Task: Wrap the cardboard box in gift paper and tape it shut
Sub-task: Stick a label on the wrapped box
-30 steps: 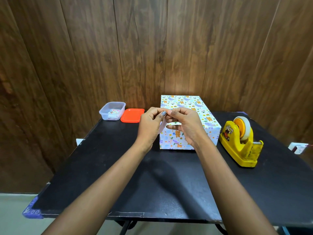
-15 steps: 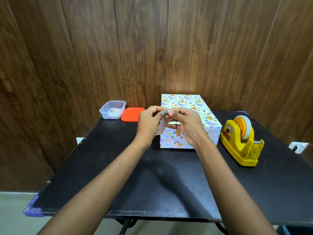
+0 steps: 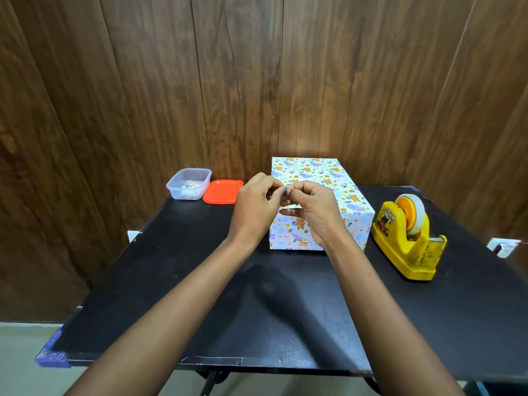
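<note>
The box [image 3: 317,178], covered in white gift paper with small animal prints, stands at the back middle of the black table [image 3: 200,281]. My left hand [image 3: 255,208] and my right hand [image 3: 315,210] are raised together just in front of the box. Fingertips of both hands pinch one small pale item, possibly a sticker or a bit of tape [image 3: 284,191]; most of it is hidden between the fingers. A yellow tape dispenser [image 3: 408,238] with a roll of clear tape sits right of the box.
A clear plastic tub [image 3: 189,183] holding small stickers stands at the back left, with its orange lid [image 3: 223,191] lying beside it. A wood-panelled wall rises close behind the table. A white wall socket [image 3: 504,247] shows past the right edge.
Both hands stay joined in front of the box and have only shifted slightly; the pale flap that hung below the left fingers is now tucked between the fingers.
</note>
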The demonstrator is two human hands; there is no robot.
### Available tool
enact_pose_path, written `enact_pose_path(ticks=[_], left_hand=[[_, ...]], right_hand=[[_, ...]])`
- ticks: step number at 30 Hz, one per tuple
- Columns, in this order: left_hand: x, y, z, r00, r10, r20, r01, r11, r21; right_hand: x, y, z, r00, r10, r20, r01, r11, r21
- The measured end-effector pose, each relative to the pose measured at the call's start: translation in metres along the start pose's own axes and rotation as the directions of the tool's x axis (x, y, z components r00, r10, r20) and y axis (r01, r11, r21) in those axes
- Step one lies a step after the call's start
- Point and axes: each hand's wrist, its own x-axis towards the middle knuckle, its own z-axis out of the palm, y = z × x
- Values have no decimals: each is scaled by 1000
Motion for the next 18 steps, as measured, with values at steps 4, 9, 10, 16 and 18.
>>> enact_pose_path(ticks=[4,9,10,16,18], left_hand=[[3,-5,2,999,-23,-44,23,1000,-6],[5,-14,0,999,-39,-19,38,997,-68],[6,-17,-1,998,-56,-22,54,995,-83],[14,-31,-5,928,-371,8,351,869,-348],[17,-40,-8,874,-485,1,448,806,-387]], right_hand=[[4,2,5,1000,11,-25,-11,1000,12],[11,6,12,1000,10,-15,-10,1000,10],[12,7,14,1000,15,-12,-15,1000,25],[18,12,29,997,78,13,-79,993,92],[20,14,31,995,102,18,-103,992,76]])
